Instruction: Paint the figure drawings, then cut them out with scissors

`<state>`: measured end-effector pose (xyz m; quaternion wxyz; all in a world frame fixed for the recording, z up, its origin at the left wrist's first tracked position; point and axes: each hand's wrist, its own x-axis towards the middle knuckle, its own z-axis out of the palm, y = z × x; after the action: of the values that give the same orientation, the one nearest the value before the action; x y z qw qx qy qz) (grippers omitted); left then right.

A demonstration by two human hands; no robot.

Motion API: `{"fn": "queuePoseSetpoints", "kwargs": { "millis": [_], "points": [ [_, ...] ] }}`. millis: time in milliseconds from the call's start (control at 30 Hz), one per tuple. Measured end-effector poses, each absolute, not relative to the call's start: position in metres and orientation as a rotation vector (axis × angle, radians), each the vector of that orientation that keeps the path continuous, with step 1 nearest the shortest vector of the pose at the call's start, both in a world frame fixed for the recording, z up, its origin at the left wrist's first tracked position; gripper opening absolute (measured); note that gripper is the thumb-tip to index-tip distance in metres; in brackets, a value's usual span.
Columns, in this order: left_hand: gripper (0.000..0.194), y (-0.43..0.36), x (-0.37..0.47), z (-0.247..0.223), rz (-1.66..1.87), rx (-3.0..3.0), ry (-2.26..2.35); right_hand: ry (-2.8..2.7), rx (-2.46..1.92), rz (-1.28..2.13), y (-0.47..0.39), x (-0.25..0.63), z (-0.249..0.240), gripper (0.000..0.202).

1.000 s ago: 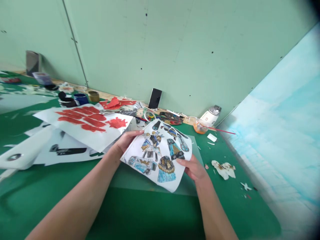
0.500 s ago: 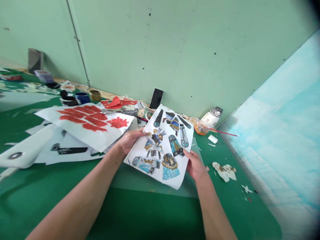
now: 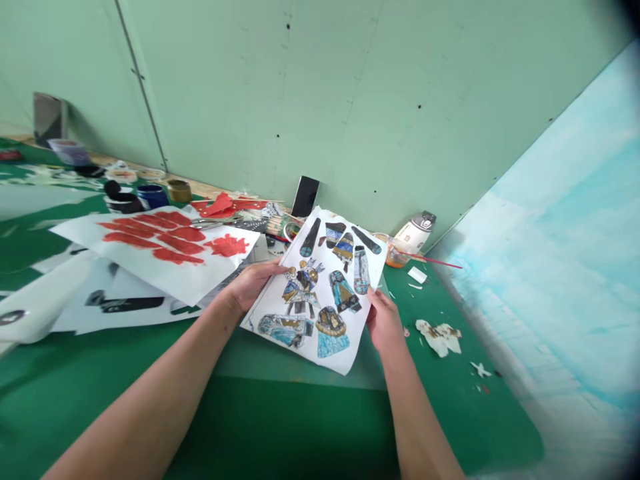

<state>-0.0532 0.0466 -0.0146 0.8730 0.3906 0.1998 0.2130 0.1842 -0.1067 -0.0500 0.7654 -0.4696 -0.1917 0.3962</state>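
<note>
A white sheet (image 3: 325, 317) with several painted figure parts in blue, brown and black is held tilted above the green table (image 3: 300, 427). My left hand (image 3: 255, 283) grips its left edge, thumb on top and the fingers partly hidden beneath. At the right edge my right hand (image 3: 384, 320) pinches the sheet, its thumb close to a blue-and-brown shape. Under the sheet lies a translucent mat (image 3: 250, 363), partly covered.
Papers with red painted shapes (image 3: 180, 283) lie left, beside a white handle-like object (image 3: 45, 307). Paint jars (image 3: 153, 196), a phone (image 3: 305, 196), an orange-stained cup (image 3: 396, 255) and a white bottle (image 3: 416, 230) line the wall. Paper scraps (image 3: 440, 339) lie right.
The view has shifted slightly, so most things appear a little further left. My right hand has moved slightly up along the sheet's right edge. Both hands still hold the sheet.
</note>
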Motion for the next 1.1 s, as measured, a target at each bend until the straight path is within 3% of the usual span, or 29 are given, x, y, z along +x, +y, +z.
{"fn": "queuePoseSetpoints", "kwargs": {
  "millis": [1100],
  "points": [
    [0.066, 0.0489, -0.0484, -0.0158, 0.462, 0.803, 0.541, -0.443, -0.916, 0.8, -0.1054, 0.1868, -0.0459, 0.014]
  ]
}}
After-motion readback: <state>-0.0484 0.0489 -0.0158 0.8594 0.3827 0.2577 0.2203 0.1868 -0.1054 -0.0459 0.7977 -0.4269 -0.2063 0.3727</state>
